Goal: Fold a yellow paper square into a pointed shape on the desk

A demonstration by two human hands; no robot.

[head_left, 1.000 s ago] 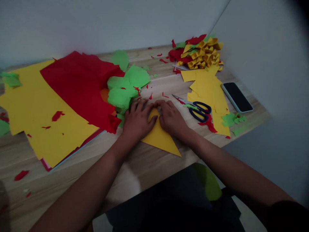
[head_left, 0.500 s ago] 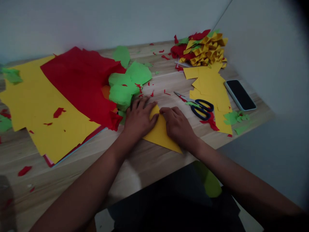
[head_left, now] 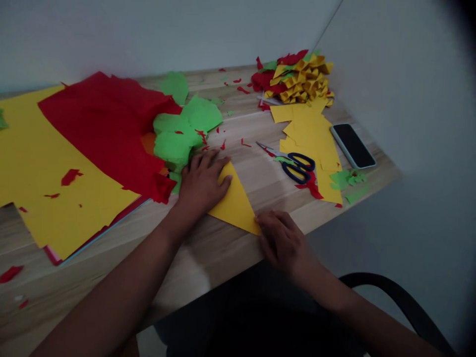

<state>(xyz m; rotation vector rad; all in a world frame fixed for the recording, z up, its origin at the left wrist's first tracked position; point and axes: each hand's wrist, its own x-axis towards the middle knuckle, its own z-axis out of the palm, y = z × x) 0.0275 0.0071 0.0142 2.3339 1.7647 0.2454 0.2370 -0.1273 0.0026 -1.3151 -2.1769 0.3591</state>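
A folded piece of yellow paper [head_left: 238, 203] lies on the wooden table close to its front edge. My left hand [head_left: 204, 182] rests flat on the paper's left part, fingers stretched out and pressing it down. At the paper's near right corner is my right hand [head_left: 280, 235], its fingers curled in and the fingertips gripping that corner. Beyond my right hand lie open scissors [head_left: 299, 167] with dark blue handles, partly over green and red scraps. Crumpled green paper [head_left: 174, 141] touches the area just past my left fingers.
Large yellow sheets [head_left: 92, 208] and a torn red sheet [head_left: 107, 129] spread over the left side. Cut yellow pieces [head_left: 312, 131] lie at the right, with a heap of folded yellow paper pieces [head_left: 305, 82] behind. A phone [head_left: 353, 145] sits near the right end.
My right hand has slid down the paper's right edge, toward me, to its near corner. My left hand stays on the paper. The view has turned slightly to the right.
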